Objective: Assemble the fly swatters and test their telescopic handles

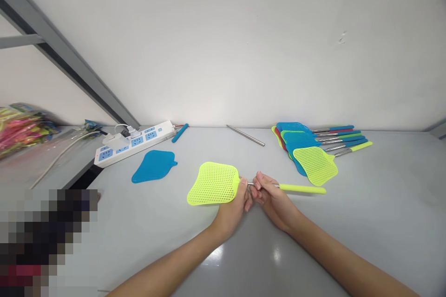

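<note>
Head | yellow swatter | long axis crosswise | mesh left, handle right

Pale wall right across the far side, scuff mark showing to the right! Grey metal frame slanting down at left, and glossy grey table catching bright light spots near!
</note>
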A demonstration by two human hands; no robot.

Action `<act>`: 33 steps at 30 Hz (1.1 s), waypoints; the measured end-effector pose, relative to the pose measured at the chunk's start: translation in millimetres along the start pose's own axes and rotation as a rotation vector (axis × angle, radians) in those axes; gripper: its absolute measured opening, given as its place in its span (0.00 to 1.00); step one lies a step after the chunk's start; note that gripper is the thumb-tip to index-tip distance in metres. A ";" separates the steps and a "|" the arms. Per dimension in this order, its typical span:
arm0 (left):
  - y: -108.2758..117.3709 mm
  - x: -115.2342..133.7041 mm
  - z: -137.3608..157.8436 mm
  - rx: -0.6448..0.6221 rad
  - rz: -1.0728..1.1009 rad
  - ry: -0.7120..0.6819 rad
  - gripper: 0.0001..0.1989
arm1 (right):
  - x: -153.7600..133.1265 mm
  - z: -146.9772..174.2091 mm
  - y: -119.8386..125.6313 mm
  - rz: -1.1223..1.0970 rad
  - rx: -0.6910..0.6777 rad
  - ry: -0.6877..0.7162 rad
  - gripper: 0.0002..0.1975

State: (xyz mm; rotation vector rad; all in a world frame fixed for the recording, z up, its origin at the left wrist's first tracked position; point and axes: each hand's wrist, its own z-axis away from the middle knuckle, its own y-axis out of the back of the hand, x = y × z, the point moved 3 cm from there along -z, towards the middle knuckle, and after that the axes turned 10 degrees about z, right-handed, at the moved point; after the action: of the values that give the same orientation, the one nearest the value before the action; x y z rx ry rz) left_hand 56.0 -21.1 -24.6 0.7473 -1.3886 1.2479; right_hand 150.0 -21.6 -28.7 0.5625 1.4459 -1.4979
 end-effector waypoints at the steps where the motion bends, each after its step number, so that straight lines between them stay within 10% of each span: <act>1: 0.4 0.3 -0.1 0.009 -0.011 -0.014 0.20 | -0.7 0.0 0.6 0.006 0.005 -0.003 0.16; 33: 7.8 12.7 -7.0 0.049 -0.114 -0.118 0.20 | -19.4 0.8 5.9 -0.018 0.018 0.050 0.15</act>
State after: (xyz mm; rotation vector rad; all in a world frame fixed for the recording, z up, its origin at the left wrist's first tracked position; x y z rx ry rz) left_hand 48.0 -10.0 -15.5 0.9343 -1.3942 1.1674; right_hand 163.9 -15.6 -15.2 0.6038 1.4807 -1.5221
